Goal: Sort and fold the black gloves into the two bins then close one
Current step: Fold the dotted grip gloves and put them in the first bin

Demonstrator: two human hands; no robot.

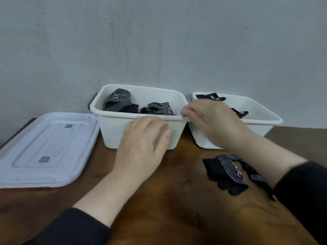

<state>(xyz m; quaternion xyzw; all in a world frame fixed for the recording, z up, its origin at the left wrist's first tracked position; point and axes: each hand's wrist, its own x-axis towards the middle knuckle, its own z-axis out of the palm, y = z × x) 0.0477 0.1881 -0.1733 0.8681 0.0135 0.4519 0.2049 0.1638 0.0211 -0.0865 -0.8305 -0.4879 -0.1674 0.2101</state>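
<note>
The left bin (141, 124) holds two folded black gloves (136, 106). Right of it, the second bin (261, 117) holds black pieces. My left hand (141, 147) rests straight-fingered on the left bin's front; my right fingers (185, 112) pinch its rim. Another glove (228, 172) lies on the surface (177, 200) before it, lid (47, 149) leftward. Glove lettering is unreadable.

A plain, bare workroom or a spare corner of a home, hard to say which. A scuffed grey wall (159, 41) fills the whole upper half of the frame, unpainted-looking and without decoration. Below it a dark, glossy wooden table (177, 200) is pushed against it, carrying white plastic storage bins (113, 131) and a loose lid (44, 151) at left.
</note>
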